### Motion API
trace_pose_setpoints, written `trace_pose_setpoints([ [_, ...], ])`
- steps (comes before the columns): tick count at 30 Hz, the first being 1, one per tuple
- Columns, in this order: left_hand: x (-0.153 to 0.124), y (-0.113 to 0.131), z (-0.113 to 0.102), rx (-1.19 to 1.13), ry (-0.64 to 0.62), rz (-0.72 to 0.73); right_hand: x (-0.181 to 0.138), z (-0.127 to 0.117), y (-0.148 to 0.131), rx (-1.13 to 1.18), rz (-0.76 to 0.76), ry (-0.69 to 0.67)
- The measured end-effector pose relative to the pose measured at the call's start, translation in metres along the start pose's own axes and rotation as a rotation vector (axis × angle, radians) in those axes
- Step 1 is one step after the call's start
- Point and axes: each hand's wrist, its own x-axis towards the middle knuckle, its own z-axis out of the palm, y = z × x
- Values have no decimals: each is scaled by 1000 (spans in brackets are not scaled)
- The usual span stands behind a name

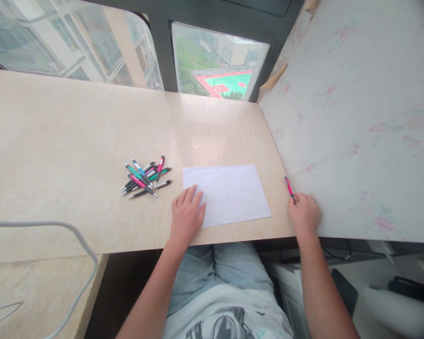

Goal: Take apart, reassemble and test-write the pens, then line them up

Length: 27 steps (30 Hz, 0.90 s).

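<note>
A white sheet of paper lies on the beige table in front of me. My left hand rests flat on the sheet's near left corner, fingers stretched out. My right hand is closed around a pink pen at the table's right edge, beside the wall. The pen points away from me. A pile of several pens in pink, teal, blue and black lies to the left of the paper, a short way beyond my left hand.
A flower-patterned wall rises along the table's right side. Windows run behind the far edge. A grey cable loops over the near left corner. My lap is under the front edge.
</note>
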Motion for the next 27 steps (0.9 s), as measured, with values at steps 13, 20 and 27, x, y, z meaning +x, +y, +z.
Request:
trace_pose_setpoints([
  [13,-2,-4,2,-11,28,-14,17,-17,-13,-262,-62,-213],
  [20,-1,-4,0,-28,20,-13,32,-15,-21,-320,-105,-233],
  [27,-4,-4,0,-10,15,4,51,-19,-25,-394,-140,-316],
])
